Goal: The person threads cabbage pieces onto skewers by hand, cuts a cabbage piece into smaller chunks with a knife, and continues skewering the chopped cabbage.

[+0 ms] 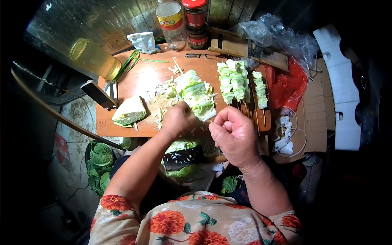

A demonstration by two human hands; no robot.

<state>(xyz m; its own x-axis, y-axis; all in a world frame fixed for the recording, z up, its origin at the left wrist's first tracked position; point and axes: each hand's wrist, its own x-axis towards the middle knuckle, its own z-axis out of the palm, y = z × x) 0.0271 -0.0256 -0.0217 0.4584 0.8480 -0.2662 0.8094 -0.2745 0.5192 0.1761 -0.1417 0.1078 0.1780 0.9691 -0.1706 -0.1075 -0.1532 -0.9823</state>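
Pale green and white, a loose heap of cut cabbage leaves (pixel 196 94) lies at twelve o'clock on the orange-brown wooden surface (pixel 151 130), just beyond the two hands. The left hand (pixel 179 119) is bent inward at the near edge of the heap, back and knuckles up; its fingertips are hidden, so I cannot tell what, if anything, they grip. The right hand (pixel 234 136) faces it at four o'clock, fingers curled and thumb drawn in to the forefinger as in a pinch — whether a thin stick lies between them is too small to tell.

At one o'clock sits a cluster of pale green cabbage pieces on thin wooden skewers (pixel 233 81); at two o'clock, just beside it, lies a single narrow skewer of folded cabbage (pixel 260 90). A pale, cut cabbage wedge (pixel 130 112) rests at nine o'clock, and a dark, broad-bladed cleaver with a wooden handle (pixel 183 158) is at six (below the near edge, close to the forearms).

The step in hand looks like threading. To do it well, fold each leaf into a compact bundle, pierce the firm rib rather than the frilly edge, and push slowly — with the supporting fingertips kept out of the point's line.
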